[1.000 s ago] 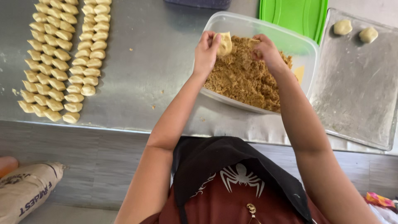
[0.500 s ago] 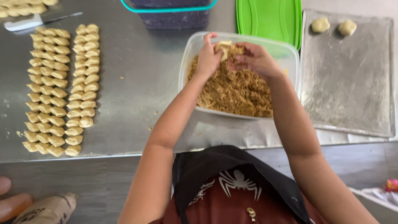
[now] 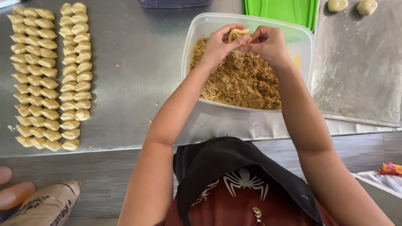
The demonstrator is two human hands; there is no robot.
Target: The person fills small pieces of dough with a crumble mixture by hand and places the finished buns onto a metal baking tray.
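My left hand (image 3: 217,44) and my right hand (image 3: 268,42) meet above a clear plastic tub (image 3: 192,42) that holds crumbly brown filling (image 3: 243,83). Both hands pinch one small piece of pale dough (image 3: 238,34) with filling in it, held over the far side of the tub. On the steel table (image 3: 134,83) to the left lie two long rows of finished, crimped dough pieces (image 3: 50,75).
A green lid (image 3: 284,10) lies behind the tub. A metal baking tray (image 3: 360,67) at the right carries two dough balls (image 3: 351,6) at its far end. A dark container edge (image 3: 173,3) shows at the top. A paper sack (image 3: 46,205) lies on the floor at lower left.
The hands have come together over the tub and now pinch the dough piece between them; the view has shifted slightly, so the tub sits more central.
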